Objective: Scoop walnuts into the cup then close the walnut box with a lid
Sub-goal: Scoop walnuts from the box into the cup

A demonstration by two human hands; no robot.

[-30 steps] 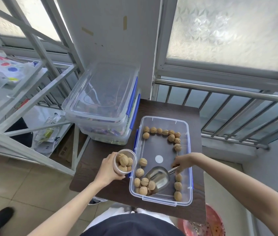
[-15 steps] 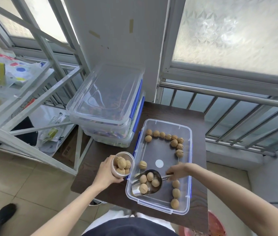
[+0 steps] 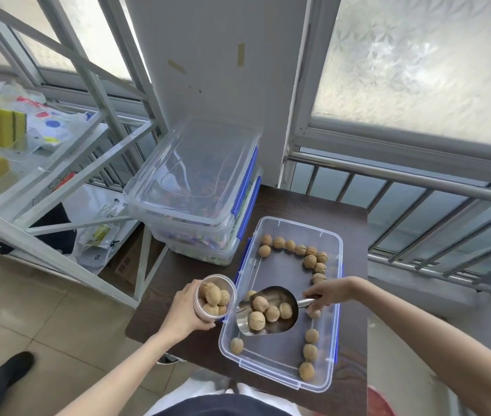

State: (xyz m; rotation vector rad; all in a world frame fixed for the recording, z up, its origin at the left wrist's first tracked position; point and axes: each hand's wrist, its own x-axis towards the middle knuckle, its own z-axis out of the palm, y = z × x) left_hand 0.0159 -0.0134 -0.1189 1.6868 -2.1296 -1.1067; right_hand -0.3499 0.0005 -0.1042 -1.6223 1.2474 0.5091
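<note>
Left hand (image 3: pixel 184 314) wraps the small clear walnut-filled cup (image 3: pixel 216 298) — just right of it, right hand (image 3: pixel 329 293) pinches the silver metal scoop (image 3: pixel 268 311) loaded with tan walnuts (image 3: pixel 269 309).

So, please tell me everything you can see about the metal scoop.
The metal scoop is shiny and silver-coloured, with a rounded bowl and a short handle. The right hand grips the handle. Its bowl holds four walnuts and sits over the open walnut box, its mouth pointing toward the cup in the left hand.

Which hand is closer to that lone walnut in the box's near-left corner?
Left. The left hand grips the cup just left of the lone walnut; the right hand holds the scoop handle farther right.
</note>
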